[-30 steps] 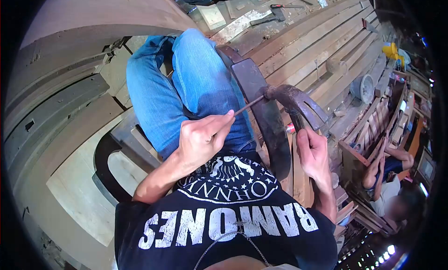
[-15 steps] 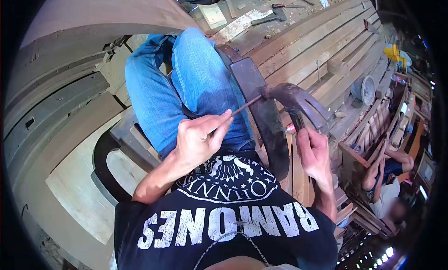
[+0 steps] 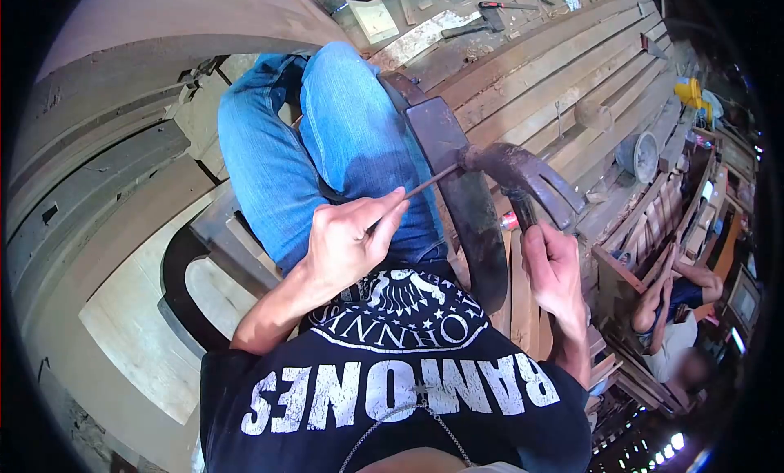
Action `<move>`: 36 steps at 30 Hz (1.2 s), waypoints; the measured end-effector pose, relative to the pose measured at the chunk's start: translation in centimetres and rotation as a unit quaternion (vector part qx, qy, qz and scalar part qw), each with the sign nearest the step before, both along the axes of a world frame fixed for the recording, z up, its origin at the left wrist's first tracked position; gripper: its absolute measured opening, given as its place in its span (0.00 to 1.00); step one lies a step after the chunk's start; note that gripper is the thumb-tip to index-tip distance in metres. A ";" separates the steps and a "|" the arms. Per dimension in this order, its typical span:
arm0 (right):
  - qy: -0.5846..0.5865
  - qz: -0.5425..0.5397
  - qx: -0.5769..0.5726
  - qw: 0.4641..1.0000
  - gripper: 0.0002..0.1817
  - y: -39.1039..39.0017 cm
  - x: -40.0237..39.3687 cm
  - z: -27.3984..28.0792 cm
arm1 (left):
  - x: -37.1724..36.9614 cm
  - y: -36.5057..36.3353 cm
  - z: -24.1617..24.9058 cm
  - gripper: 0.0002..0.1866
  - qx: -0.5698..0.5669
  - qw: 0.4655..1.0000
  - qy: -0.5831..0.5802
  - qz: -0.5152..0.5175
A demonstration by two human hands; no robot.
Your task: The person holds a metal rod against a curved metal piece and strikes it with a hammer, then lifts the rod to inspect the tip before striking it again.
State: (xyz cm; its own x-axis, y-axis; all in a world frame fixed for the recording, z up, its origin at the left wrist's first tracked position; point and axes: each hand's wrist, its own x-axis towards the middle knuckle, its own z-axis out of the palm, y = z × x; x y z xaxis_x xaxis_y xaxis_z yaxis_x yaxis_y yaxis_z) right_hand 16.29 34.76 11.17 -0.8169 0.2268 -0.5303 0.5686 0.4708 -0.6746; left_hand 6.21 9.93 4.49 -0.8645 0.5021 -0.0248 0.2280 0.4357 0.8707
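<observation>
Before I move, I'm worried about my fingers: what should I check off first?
1. Hammer gripped by its handle: ok, the right hand is closed around it.
2. Thin rod held: ok, pinched in the left hand.
3. Fingers away from the hammer's head: ok, bare rod shows between them.
4. Rod's far end meeting the hammer's head squarely: cannot tell, it is too small.
5. Dark curved piece steady: cannot tell, its support is hidden.
6. Other person away from the hammer: ok, seated off to the right.
</observation>
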 end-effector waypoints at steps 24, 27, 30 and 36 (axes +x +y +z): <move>-0.001 -0.005 0.002 1.000 0.23 -0.2 0.0 -0.3 | 0.1 0.0 -0.7 0.05 -0.011 1.000 0.019 -0.009; -0.004 -0.021 0.008 1.000 0.18 -0.3 -0.4 -0.2 | -0.1 0.2 -0.5 0.05 -0.014 1.000 0.018 -0.006; 0.002 -0.032 -0.017 0.999 0.18 -0.3 -0.3 -0.3 | -0.1 0.1 -0.3 0.05 -0.016 0.999 0.031 -0.011; -0.007 -0.017 -0.019 1.000 0.23 -0.2 -0.5 -0.4 | -0.3 0.3 0.1 0.05 -0.017 1.000 0.014 -0.004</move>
State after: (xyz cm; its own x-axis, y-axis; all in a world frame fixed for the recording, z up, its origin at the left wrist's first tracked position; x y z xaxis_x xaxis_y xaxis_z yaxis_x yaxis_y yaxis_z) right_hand 15.76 34.58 10.81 -0.8012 0.2339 -0.5508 0.5939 0.4240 -0.6837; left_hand 5.94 10.27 4.63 -0.8609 0.5085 -0.0180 0.2561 0.4637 0.8482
